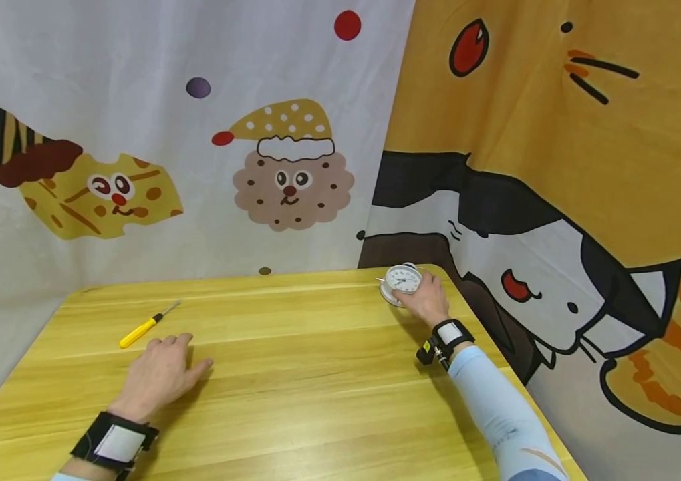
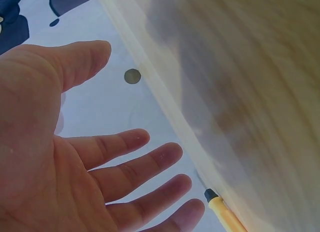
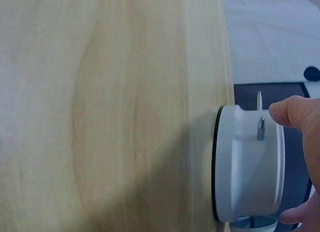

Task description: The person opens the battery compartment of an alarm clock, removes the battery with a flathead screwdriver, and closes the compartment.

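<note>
And here at the far right corner of the table is the white alarm clock, its round dial turned up toward the head camera, with the right hand gripping it! The thumb presses on the rim while the fingers curve round the other side, and the right wrist view gives us the white casing side-on, a dark line running along its edge by the table and two metal pegs sticking out near the thumb. Over on the other side, the left hand holds nothing, palm bare and fingers stretched out and spread in its own wrist view (whether it touches the wood, I can't tell). Just beyond those fingertips lies a yellow-handled screwdriver, black collar in the middle, metal shaft angled toward the far edge, well apart from the clock. Black wristbands with white patches circle both wrists, and a light blue sleeve covers the right forearm. Behind it all hangs a printed curtain: a cheese wedge in a striped hat, a smiling cookie in a spotted cap, and big orange, black and white cartoon shapes on the right!
</note>
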Demonstrator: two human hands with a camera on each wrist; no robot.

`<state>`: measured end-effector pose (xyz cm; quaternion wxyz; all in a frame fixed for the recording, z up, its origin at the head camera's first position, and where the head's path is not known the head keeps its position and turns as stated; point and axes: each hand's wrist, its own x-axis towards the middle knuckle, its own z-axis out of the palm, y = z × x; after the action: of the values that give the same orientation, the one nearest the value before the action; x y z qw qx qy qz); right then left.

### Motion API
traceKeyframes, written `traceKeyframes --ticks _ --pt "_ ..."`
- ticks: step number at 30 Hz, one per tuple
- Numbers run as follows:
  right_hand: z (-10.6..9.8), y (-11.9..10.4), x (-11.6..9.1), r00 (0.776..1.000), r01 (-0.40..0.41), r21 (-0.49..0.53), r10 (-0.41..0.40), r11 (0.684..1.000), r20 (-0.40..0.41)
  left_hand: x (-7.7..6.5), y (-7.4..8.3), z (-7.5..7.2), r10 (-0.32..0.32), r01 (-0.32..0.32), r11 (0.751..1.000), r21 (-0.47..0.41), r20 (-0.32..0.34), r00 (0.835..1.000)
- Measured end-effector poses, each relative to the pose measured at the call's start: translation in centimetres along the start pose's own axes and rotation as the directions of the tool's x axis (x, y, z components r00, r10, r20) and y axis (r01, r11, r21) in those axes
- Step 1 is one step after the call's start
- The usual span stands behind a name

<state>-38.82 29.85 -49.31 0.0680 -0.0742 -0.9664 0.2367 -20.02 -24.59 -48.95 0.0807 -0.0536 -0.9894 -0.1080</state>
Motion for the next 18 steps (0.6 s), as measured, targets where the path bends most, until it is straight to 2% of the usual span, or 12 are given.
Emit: traceKeyframes --ticks 6,12,18 --pt "-0.10 0.23 0.64 0.996 -0.062 0.073 0.057 0.995 0.067 -0.03 0.08 -0.03 0.010 -0.010 1.000 0.006 0.005 1.000" --pt "0.16 -0.05 0.78 0.996 -0.078 0.093 0.074 0.993 0.045 0.00 0.19 -0.05 0.008 -0.008 1.000 0.003 0.010 1.000" --pt "0.70 -0.32 1.14 0.995 -0.098 0.047 0.098 0.994 0.011 -0.13 0.11 -0.02 0.018 -0.018 1.000 -0.006 0.000 1.000"
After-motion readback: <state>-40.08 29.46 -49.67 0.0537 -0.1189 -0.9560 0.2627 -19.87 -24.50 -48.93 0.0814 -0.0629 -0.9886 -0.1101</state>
